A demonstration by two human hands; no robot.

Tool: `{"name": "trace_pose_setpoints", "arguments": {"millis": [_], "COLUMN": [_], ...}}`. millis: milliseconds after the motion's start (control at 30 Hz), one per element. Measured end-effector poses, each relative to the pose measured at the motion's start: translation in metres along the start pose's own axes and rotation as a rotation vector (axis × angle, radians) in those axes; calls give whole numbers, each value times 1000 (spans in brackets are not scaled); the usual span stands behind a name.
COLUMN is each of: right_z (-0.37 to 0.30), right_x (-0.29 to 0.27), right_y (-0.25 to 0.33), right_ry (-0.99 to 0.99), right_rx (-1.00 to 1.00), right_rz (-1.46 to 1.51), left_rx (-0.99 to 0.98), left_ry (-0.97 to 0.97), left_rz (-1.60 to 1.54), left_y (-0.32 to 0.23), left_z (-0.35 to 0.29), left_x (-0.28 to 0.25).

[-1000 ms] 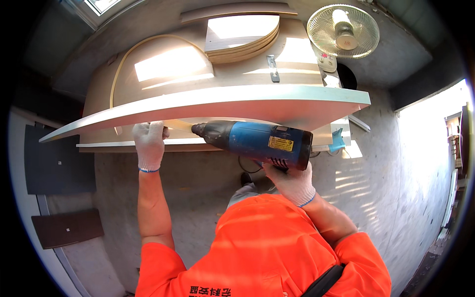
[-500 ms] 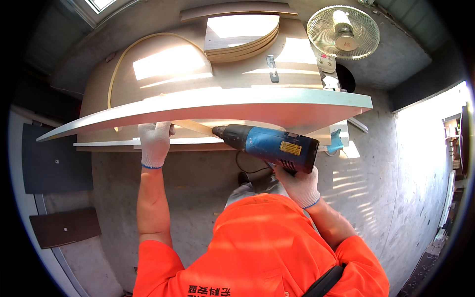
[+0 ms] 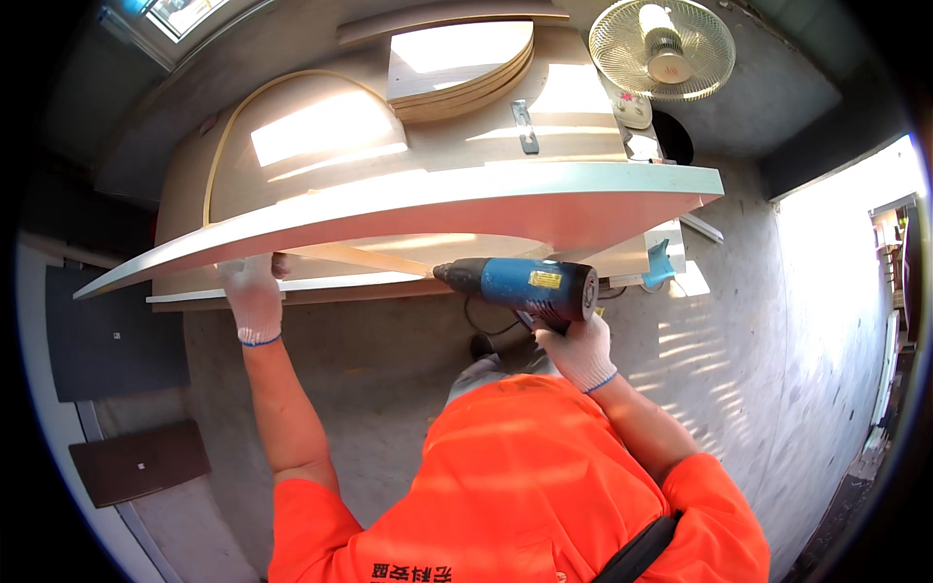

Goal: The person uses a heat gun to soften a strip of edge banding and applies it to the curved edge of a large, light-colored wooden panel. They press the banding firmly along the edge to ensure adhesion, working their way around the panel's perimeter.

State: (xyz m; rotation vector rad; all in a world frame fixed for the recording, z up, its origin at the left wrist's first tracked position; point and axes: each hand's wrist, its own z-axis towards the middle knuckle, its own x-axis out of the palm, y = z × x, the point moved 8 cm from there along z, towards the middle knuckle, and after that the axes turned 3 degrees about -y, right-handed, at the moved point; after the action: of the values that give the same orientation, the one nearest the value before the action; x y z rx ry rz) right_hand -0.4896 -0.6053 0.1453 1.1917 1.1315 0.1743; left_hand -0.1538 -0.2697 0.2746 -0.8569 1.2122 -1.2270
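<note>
Our right grip [image 3: 581,352] wraps the heat gun [image 3: 507,281], yellow label [image 3: 545,279] showing, nozzle [image 3: 445,272] at the pale strip [image 3: 374,258]; whether our left grip [image 3: 254,290] holds that we cannot tell. Lettering [image 3: 411,571] marks our shirt [image 3: 530,466].

The heat gun [image 3: 525,283] is showing a blue body, dark nose and yellow label. The left glove [image 3: 255,296] and right glove [image 3: 580,352] are presenting white with blue cuff edging. The narrow strip [image 3: 374,258] is appearing pale tan; the curved panel [image 3: 544,212] is displaying a white edge and pinkish face. The shirt [image 3: 525,457] is registering bright orange; the grey floor [image 3: 680,335] is carrying pale light stripes.
</note>
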Motion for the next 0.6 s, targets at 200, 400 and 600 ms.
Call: {"name": "trace_pose_setpoints", "arguments": {"millis": [200, 400, 600], "right_z": [6, 10, 10], "right_x": [31, 34, 37], "right_y": [-23, -19, -17], "right_ry": [-36, -49, -65], "right_rx": [62, 12, 4], "right_rz": [41, 52, 31], "left_rx": [-3, 24, 84], "left_ry": [-79, -70, -135], "left_rz": [44, 69, 58], "left_y": [-7, -4, -22], "left_z": [3, 8, -1], "left_x": [-20, -28, -17]}}
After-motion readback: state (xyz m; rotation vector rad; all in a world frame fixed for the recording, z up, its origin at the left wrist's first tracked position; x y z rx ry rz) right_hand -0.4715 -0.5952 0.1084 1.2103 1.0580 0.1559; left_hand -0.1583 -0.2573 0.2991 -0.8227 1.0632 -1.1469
